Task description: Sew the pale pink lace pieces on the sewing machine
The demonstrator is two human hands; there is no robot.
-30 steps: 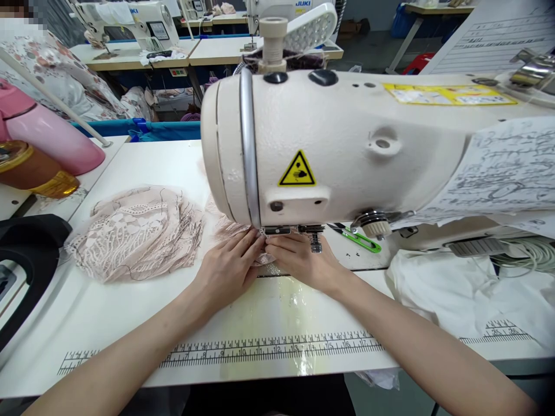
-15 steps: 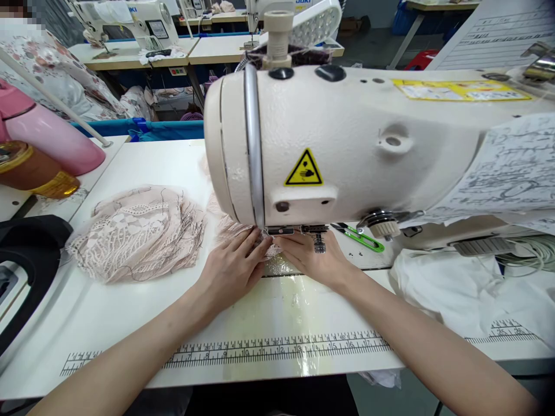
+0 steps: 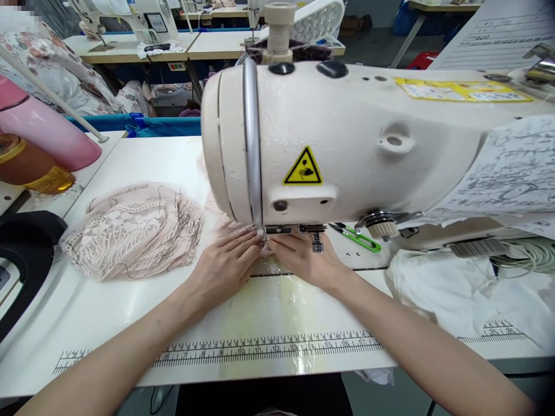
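Observation:
My left hand (image 3: 225, 260) lies on pale pink lace fabric (image 3: 228, 226), just left of the needle of the white sewing machine (image 3: 347, 144). Its fingers are stretched out flat, with the tips beside the presser foot (image 3: 264, 236). On the other side, my right hand (image 3: 306, 254) has its fingers drawn together on the fabric's edge near the needle. The machine's metal parts cover some of those fingertips. Most of the fabric in work is hidden behind the machine head and under my hands.
A crumpled pink lace pile (image 3: 134, 231) lies left. Green thread snips (image 3: 358, 237) and white cloth (image 3: 437, 286) are at right. A pink bottle (image 3: 52, 127), an amber jar (image 3: 32, 164) and a black curved object (image 3: 30, 254) stand at left. A ruler scale (image 3: 269, 346) runs along the front.
My left hand has flattened, its thumb drawn back from the needle. My right fingertips have shifted slightly left. The whole view has moved a little.

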